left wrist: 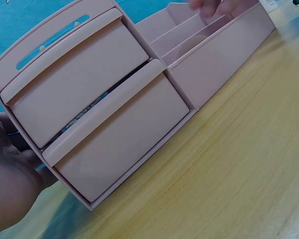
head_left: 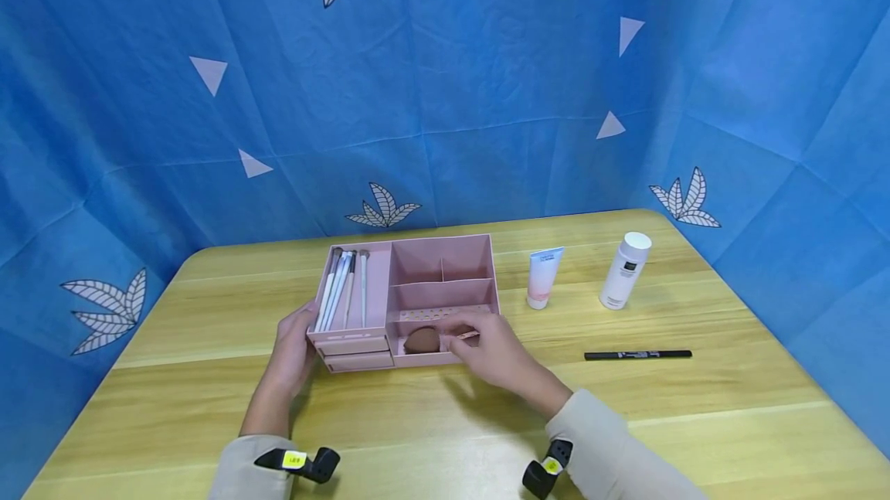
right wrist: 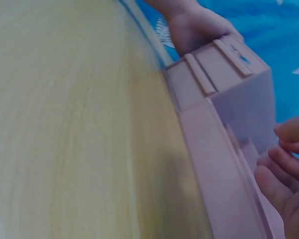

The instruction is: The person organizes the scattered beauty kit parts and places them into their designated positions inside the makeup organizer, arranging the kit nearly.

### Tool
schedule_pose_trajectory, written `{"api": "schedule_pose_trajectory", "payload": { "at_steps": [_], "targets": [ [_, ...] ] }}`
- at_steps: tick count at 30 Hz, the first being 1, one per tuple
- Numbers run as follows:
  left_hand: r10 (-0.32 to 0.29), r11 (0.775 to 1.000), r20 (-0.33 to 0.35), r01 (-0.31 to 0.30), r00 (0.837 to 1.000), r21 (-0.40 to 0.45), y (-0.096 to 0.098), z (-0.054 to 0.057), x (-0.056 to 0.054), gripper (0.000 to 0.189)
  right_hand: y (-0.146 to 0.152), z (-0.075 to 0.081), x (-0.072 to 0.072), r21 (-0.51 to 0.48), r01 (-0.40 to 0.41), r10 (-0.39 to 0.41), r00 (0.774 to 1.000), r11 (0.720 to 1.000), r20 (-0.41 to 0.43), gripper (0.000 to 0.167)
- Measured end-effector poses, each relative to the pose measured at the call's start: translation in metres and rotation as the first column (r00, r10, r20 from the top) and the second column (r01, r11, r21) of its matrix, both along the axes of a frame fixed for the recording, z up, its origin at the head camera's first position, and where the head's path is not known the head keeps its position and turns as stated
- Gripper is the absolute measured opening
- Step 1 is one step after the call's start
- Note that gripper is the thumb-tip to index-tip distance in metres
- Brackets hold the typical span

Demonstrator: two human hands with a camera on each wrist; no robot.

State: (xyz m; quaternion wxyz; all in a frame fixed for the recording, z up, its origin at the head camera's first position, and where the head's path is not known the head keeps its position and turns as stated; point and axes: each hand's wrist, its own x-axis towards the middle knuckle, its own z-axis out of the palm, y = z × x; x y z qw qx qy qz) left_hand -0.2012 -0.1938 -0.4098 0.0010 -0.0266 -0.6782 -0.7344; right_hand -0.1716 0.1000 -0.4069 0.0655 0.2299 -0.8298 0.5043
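Note:
A pink desk organizer (head_left: 442, 284) stands on the table. My left hand (head_left: 295, 345) rests against its left side, near the two small drawers (left wrist: 94, 134); that side wall hides part of the fingers in the left wrist view. My right hand (head_left: 490, 349) reaches over the front right compartment, fingers loosely bent, with nothing clearly visible between them. Just left of its fingertips, a brown makeup sponge (head_left: 422, 340) lies in that compartment. Several makeup brushes (head_left: 338, 291) lie in the organizer's left section.
Right of the organizer stand a pale blue and pink squeeze tube (head_left: 543, 277) and a white bottle (head_left: 625, 271). A black pencil-like stick (head_left: 637, 355) lies in front of them. A blue patterned curtain (head_left: 445, 83) hangs behind the wooden table (head_left: 229, 284).

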Motion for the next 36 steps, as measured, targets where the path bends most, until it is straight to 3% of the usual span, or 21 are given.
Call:
{"api": "schedule_pose_trajectory", "payload": {
  "at_steps": [8,18,29,36],
  "targets": [
    [0.001,1.0,0.021,-0.001,1.0,-0.004,0.001,0.002,0.0,0.052,0.038,0.006,0.011,-0.093,-0.005,0.012,0.997,0.996,0.076,0.017],
    [-0.006,1.0,0.041,0.006,0.999,-0.018,0.001,0.002,0.001,0.052,0.095,0.0,0.021,-0.156,0.097,-0.075,0.987,0.983,0.14,0.017],
    [-0.014,1.0,0.032,0.014,0.999,0.008,-0.001,0.002,0.003,0.052,0.16,0.0,0.019,-0.042,0.09,-0.074,0.958,0.995,0.278,0.03],
    [-0.027,0.999,0.054,0.028,0.998,-0.022,-0.001,0.002,0.001,0.052,0.206,0.002,0.025,-0.007,0.17,-0.164,0.959,0.985,0.233,0.031]
  ]
}}
